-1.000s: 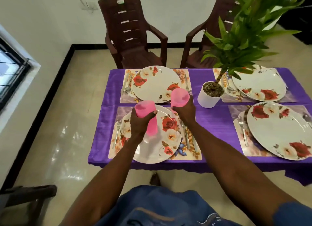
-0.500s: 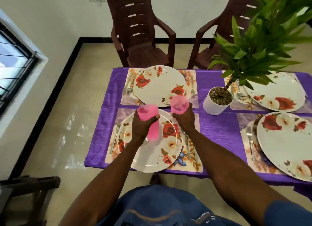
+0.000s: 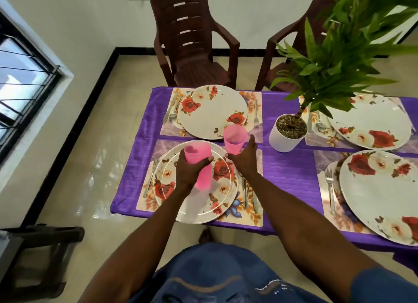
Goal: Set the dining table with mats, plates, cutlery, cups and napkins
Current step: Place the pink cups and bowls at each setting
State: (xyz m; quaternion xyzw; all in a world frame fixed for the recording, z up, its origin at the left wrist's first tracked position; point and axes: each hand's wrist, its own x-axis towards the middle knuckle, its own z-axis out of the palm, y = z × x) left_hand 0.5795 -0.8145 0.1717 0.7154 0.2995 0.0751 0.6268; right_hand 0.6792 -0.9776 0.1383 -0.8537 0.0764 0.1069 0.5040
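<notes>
Two pink cups over the near plate [image 3: 196, 201]

The left hand [image 3: 188, 170] is gripping one cup [image 3: 200, 164]; the right hand [image 3: 243, 159] seems to be holding the other cup [image 3: 234, 138].

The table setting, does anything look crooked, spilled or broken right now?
Nothing stands out. The four plates, such as the near one, sit on their mats, cutlery lies straight, and the white plant pot stands upright. No spills show.

Probably home dining room: set table [image 3: 291, 167], chairs [image 3: 194, 42]
</notes>
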